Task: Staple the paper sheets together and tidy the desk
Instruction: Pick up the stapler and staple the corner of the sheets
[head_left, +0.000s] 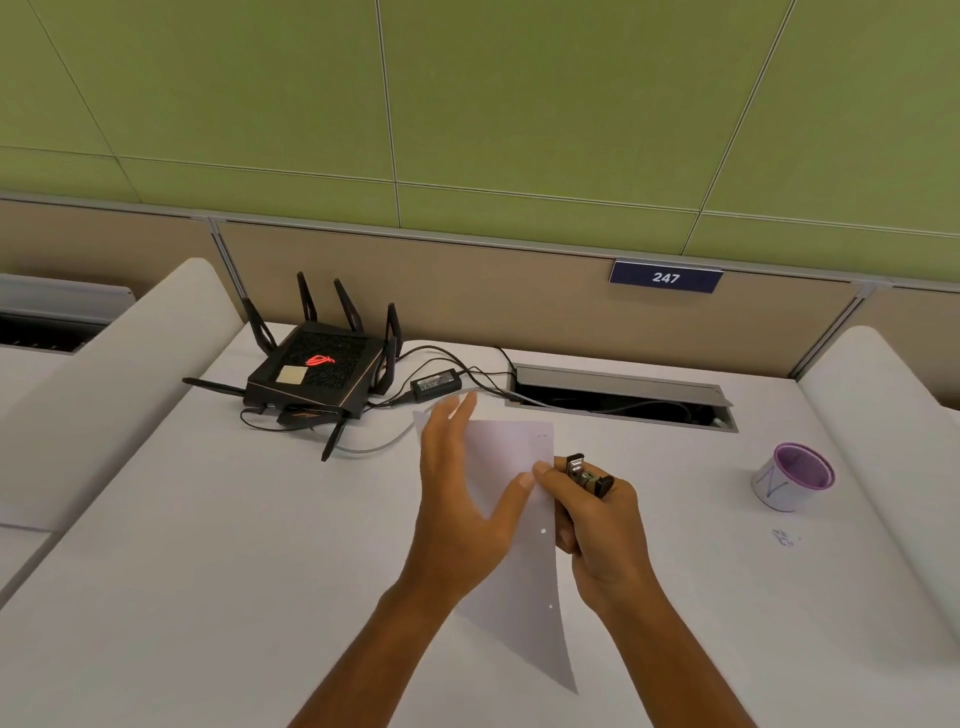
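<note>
Right of the black antenna-ringed plastic router (317, 374), the left hand (457, 499) pinches the thin white paper sheets (514, 447) — thumb in front, fingers flat behind. Farther right, the right hand (602, 535) is clamped round a small black-and-metal stapler (587, 475) at their edge; square the sheets, seat them deep, then squeeze.

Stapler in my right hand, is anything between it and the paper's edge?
Nothing visible does. The stapler is right beside the paper, with only the thumb of the right hand touching that edge.
</note>
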